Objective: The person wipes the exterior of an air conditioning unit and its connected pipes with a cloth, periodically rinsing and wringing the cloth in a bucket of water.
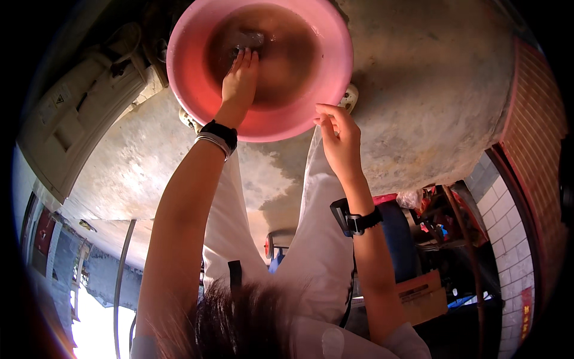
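Seated on a concrete floor's edge of sun and shade would be more than we can vouch for; what shows is us bent over a round pink basin [336,63], murky brown water [290,66] pooled in its bottom. Our left hand [240,84] reaches down inside it, palm down, fingers stretched forward and close together, their tips at a dark, shiny, partly clear object [251,40] in the water, left of the middle. The object's kind is unclear, and we cannot tell whether our fingers grip it or only touch it. Our right hand [341,137] is raised by the basin's near right rim, loosely unclenched, thumb and fingers slightly bent; whether the fingertips brush the rim we cannot tell.

A black wristband [220,133] and a silver bracelet [211,141] circle our left wrist, while a black strapped device [345,218] sits on our right forearm. Our pale trousers [323,239] run toward the basin, with a light shoe [349,99] showing at its right side. Around us are the stained concrete floor [430,119], a beige casing [75,122] at left, and, at right, a cardboard box [424,305] and a white tiled wall [508,239].
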The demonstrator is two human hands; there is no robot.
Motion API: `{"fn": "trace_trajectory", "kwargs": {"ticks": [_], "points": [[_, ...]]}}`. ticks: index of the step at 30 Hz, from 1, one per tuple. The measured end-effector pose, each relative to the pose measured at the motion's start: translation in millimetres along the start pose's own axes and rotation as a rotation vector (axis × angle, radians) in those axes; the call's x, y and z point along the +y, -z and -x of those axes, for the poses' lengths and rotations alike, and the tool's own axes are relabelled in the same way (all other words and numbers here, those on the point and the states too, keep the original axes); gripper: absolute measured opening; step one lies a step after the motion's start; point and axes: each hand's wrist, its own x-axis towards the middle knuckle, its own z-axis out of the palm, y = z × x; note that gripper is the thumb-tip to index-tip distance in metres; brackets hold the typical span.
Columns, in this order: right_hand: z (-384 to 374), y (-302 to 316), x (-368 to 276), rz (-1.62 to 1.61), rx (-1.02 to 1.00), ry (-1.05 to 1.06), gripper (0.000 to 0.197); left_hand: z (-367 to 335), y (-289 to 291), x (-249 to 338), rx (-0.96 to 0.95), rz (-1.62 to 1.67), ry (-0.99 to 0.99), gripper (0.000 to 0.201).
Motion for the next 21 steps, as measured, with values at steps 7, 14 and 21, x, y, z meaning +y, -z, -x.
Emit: {"fn": "trace_trajectory", "kwargs": {"ticks": [7, 14, 21], "points": [[-36, -28, 23, 0.074, -0.013, 0.015, 0.018, 3, 7, 0, 0.029, 0.126, 0.011, 0.043], [-85, -48, 70, 0.33, -0.139, 0.0, 0.02, 5, 10, -2, -0.057, 0.286, 0.072, 0.047], [-94, -66, 54, 0.523, -0.184, 0.13, 0.017, 22, 1, -9, -0.154, 0.279, -0.013, 0.046]]}}
